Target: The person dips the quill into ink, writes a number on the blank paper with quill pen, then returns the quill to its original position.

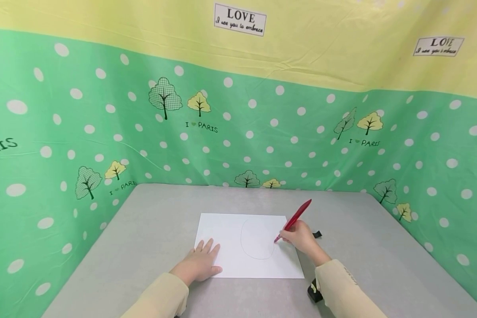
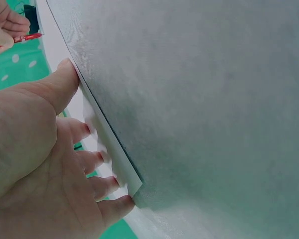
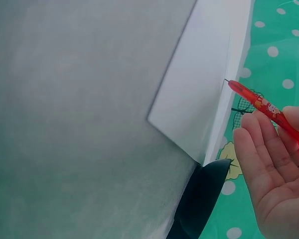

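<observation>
A white sheet of paper (image 1: 230, 247) lies on the grey table, with a thin curved line (image 1: 258, 258) drawn on it, rounded at the bottom and open at the top right. My right hand (image 1: 300, 237) pinches a red pen (image 1: 298, 215), its tip touching the paper at the line's right end. In the right wrist view the pen (image 3: 259, 103) shows a printed cartoon pattern on its barrel. My left hand (image 1: 200, 261) rests on the paper's lower left part with fingers spread. The left wrist view shows its thumb (image 2: 65, 84) along the paper's edge.
The grey table (image 1: 143, 234) extends around the paper. A black strap (image 1: 317, 234) shows behind my right hand, and a black item (image 1: 314, 292) sits by the right sleeve. A green and yellow printed curtain (image 1: 238, 110) encloses the table at the back and sides.
</observation>
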A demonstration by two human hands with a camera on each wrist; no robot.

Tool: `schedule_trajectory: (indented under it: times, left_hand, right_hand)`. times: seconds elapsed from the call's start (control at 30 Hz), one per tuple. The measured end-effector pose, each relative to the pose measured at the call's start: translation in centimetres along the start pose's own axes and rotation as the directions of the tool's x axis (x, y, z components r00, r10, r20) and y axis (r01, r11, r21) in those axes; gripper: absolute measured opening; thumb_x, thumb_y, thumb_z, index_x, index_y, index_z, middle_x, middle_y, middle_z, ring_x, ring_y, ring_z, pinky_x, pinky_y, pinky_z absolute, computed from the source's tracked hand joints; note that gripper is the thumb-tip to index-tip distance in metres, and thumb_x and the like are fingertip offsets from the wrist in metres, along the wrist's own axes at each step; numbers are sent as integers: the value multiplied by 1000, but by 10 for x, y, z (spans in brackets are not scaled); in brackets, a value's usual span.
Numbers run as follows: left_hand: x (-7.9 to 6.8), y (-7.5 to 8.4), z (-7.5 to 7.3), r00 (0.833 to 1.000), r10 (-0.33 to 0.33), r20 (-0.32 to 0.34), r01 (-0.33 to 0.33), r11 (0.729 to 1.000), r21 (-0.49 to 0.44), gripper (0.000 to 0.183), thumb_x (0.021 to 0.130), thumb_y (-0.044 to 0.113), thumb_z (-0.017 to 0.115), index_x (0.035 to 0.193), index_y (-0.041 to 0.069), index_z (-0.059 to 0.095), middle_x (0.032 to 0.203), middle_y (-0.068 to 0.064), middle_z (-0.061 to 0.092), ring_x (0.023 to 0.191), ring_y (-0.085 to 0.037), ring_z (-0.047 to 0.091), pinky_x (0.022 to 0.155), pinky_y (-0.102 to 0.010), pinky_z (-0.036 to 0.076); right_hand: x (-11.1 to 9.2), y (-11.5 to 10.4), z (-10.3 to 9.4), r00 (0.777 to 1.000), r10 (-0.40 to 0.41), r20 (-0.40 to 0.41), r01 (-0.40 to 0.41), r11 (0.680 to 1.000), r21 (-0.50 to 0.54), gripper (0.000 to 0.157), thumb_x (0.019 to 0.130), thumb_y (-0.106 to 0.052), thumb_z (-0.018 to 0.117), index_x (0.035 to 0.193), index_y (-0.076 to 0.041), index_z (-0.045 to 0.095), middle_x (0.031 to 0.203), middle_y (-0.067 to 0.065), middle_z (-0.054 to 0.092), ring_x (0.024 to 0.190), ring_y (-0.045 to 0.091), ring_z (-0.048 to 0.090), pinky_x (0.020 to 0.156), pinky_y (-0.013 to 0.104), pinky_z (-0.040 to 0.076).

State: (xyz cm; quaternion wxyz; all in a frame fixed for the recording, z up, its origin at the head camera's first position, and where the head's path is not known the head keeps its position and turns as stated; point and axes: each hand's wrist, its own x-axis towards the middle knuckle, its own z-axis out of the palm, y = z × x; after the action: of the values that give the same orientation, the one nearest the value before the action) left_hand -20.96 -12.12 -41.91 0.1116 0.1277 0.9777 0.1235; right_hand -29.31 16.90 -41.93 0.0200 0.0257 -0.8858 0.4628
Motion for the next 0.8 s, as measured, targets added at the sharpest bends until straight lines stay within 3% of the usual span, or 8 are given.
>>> schedule_trajectory:
  times: [0.8]
  left_hand:
    - [-1, -1, -1, 1000, 3, 6, -3, 1000, -16, 65, 88, 39, 58, 137, 1, 39, 145, -23, 26, 132, -44, 19, 104, -56, 19]
  right_hand:
    - [5, -2, 3, 999, -30, -25, 30, 1000, -1, 10, 80, -4, 65, 82, 2, 58, 68, 7, 63, 61, 19, 59, 53, 28, 48]
